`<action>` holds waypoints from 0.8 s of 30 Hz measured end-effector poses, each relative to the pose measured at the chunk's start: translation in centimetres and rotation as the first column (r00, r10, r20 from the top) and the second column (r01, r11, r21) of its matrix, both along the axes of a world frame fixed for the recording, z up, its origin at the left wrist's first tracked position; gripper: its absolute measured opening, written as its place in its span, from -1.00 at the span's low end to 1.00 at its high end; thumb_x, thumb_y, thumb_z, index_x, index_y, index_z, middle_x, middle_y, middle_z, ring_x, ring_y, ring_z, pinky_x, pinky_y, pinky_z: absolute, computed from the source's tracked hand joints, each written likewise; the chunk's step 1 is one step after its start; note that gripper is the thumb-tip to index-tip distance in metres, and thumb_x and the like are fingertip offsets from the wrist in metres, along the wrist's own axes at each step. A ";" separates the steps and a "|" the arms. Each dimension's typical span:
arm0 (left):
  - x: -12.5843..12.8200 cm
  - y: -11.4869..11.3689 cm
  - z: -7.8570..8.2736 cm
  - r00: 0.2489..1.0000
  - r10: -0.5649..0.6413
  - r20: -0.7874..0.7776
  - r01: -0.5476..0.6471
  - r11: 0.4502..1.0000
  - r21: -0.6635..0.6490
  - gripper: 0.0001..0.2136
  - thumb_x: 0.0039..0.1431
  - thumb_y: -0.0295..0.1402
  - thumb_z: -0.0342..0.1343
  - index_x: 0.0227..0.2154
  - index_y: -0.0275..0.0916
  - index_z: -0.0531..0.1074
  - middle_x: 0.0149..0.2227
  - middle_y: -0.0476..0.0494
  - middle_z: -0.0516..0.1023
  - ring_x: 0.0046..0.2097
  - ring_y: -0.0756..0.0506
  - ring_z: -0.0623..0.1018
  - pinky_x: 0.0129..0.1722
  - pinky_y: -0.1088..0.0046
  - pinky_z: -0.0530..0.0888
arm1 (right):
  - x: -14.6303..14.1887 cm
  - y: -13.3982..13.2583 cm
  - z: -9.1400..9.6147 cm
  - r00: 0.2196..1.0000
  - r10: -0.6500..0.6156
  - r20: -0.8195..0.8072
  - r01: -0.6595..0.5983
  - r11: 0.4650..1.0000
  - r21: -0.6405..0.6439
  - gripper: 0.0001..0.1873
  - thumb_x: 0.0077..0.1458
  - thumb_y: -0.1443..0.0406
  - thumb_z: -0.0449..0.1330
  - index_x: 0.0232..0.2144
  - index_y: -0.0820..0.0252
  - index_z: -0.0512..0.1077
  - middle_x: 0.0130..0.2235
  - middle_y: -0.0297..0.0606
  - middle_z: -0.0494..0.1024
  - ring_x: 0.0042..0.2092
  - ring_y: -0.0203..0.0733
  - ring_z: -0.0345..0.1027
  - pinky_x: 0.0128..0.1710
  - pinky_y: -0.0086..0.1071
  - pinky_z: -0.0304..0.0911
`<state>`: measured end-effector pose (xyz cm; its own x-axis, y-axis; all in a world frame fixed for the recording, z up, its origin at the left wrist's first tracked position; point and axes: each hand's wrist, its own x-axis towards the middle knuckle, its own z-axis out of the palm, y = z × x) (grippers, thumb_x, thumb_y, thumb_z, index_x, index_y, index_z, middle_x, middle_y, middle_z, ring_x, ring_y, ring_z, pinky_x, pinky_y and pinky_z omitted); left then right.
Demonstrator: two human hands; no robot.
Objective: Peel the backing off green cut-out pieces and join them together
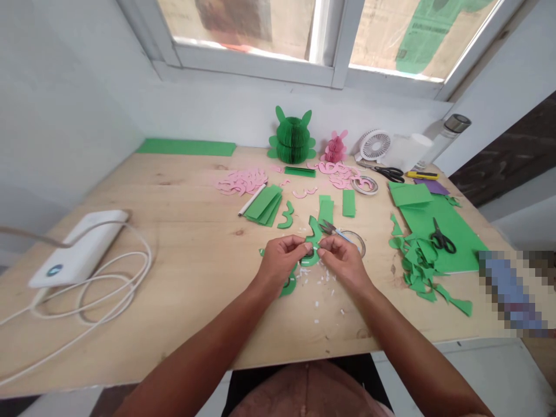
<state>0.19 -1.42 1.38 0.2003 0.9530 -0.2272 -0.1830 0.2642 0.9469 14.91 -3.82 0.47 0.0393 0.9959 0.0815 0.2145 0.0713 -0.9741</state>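
In the middle of the table, my left hand (pixel 284 258) pinches a scalloped green paper cutout (pixel 313 231) with small white strips on it. Thumb and fingertips of my right hand (pixel 343 256) are pressed together at the cutout's right edge, by a white strip; whether they grip the paper or a strip is too small to make out. Another green cutout (pixel 287 284) lies partly hidden under my left hand. Beyond my right hand lie small scissors (pixel 333 228) and a roll of tape (pixel 357 240). White scraps (pixel 316 281) are scattered below the hands.
Green offcuts (pixel 419 260), black scissors (pixel 442 238) and green sheets (pixel 460 231) lie at right. Pink cutouts (pixel 243 180), a pen (pixel 252 200) and green paper strips (pixel 264 205) sit farther back. Two honeycomb paper figures (pixel 293 139) and a fan (pixel 374 145) stand behind. A white power bank (pixel 82 246) with cables is left.
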 end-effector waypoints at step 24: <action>0.6 -0.3 -0.6 0.998 0.040 -0.055 -0.035 0.995 0.093 -0.86 -0.21 -0.30 0.26 -0.61 -0.28 0.50 -0.58 -0.04 0.45 -0.48 0.00 0.39 -0.47 0.51 0.35 | -0.7 -0.5 -0.3 0.929 -0.141 0.343 0.051 0.965 0.258 -0.87 -0.01 0.33 0.10 -0.58 0.16 0.28 -0.57 -0.37 0.36 -0.50 -0.30 0.20 -0.47 -0.43 0.15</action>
<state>0.77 -1.71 0.80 0.1535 0.9770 -0.1483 -0.1359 0.1695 0.9761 14.24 -4.35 0.15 0.0575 0.9372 0.3441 0.5607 0.2549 -0.7878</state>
